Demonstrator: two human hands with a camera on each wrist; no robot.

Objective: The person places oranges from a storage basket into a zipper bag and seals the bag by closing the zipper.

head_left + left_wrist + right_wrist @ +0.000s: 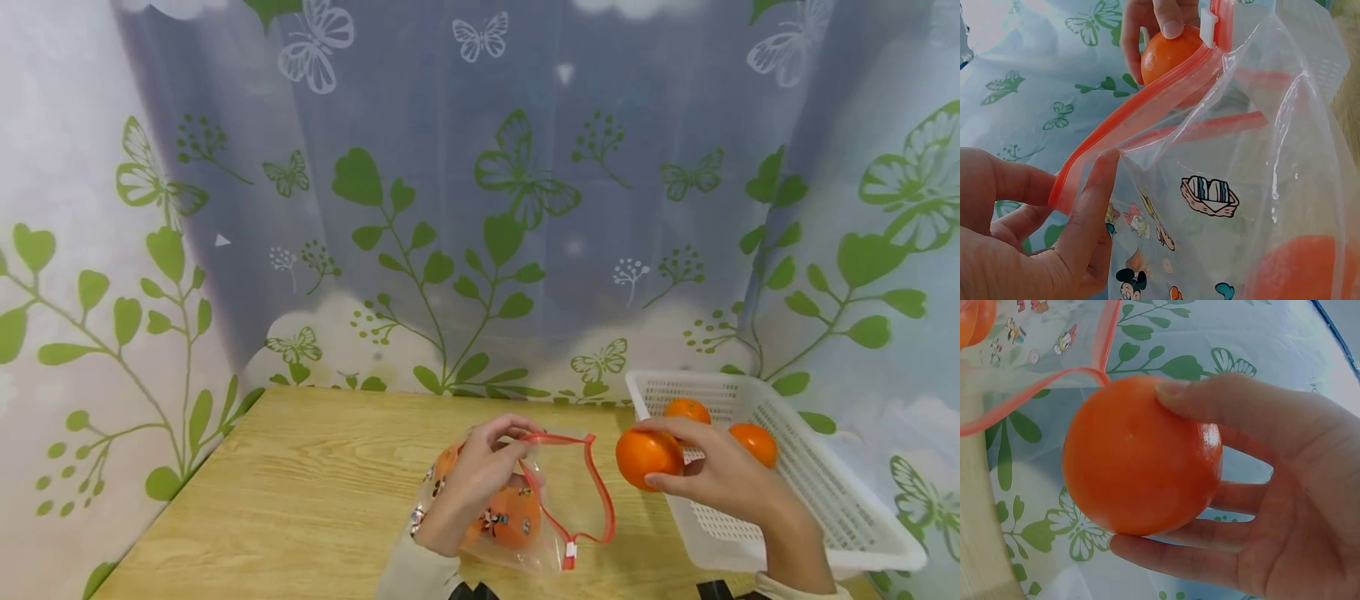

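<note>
A clear zip bag [551, 550] with a red zip edge and cartoon prints lies on the table, its mouth spread open toward the right. Orange fruit [510, 517] shows through its plastic. My left hand [480, 467] pinches the bag's red rim between thumb and fingers, as the left wrist view also shows. My right hand [731, 471] grips a round orange [1141, 456] with thumb and fingers, holding it beside the bag's mouth, outside it. The white zip slider [1209, 28] sits at one corner of the rim.
To the right stands a white plastic basket [847, 492] with perforated sides. Two oranges are seen in it, one farther back [687, 410] and another nearer the middle [753, 444]. A wooden table [300, 492] lies underneath, and a butterfly-patterned curtain [465, 250] hangs behind.
</note>
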